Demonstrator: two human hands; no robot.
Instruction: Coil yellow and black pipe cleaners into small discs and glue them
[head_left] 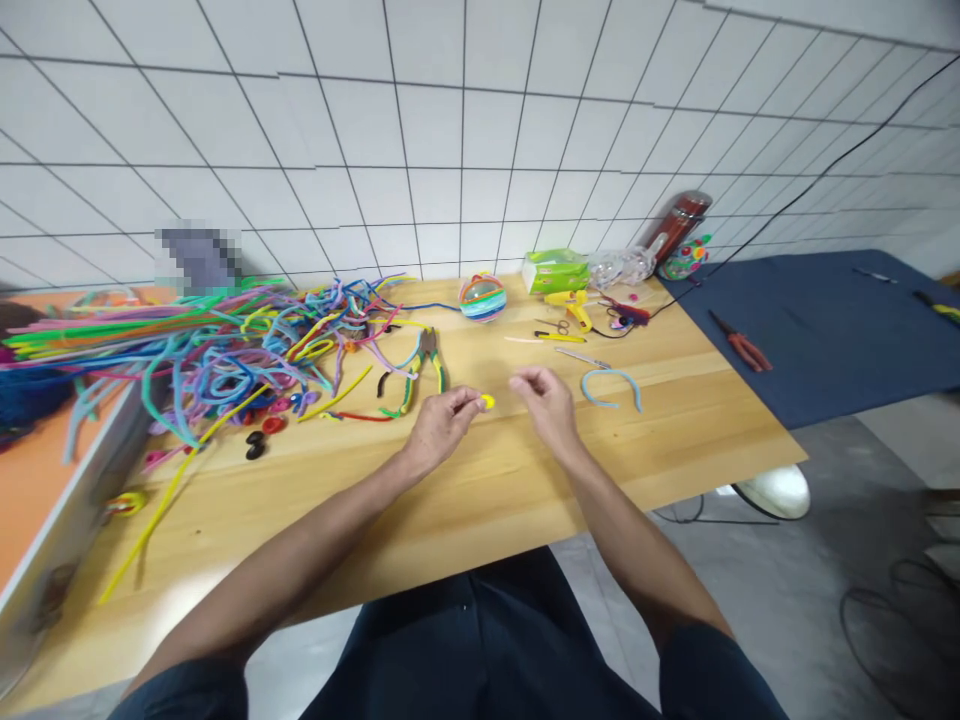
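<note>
Pinching a small yellow piece (488, 401) in the left hand (444, 424) over the wooden table (480, 520), fingertips narrowed on it.
At three o'clock from the piece, just apart from it, the right hand (551, 405) has thumb and fingers drawn close together; whether anything sits between them I cannot tell. Beyond that hand, also near three, a light blue pipe cleaner (619, 373) lies bent in an arch. Green-and-yellow-handled pliers (412, 380) rest at ten o'clock, handles spread, and a tangled heap of colourful pipe cleaners (240, 375) spreads at nine to ten. A striped ball (484, 303) sits at twelve, near the tiled wall (435, 130); a green packet (555, 272) and a yellow glue gun (576, 308) lie towards one.
</note>
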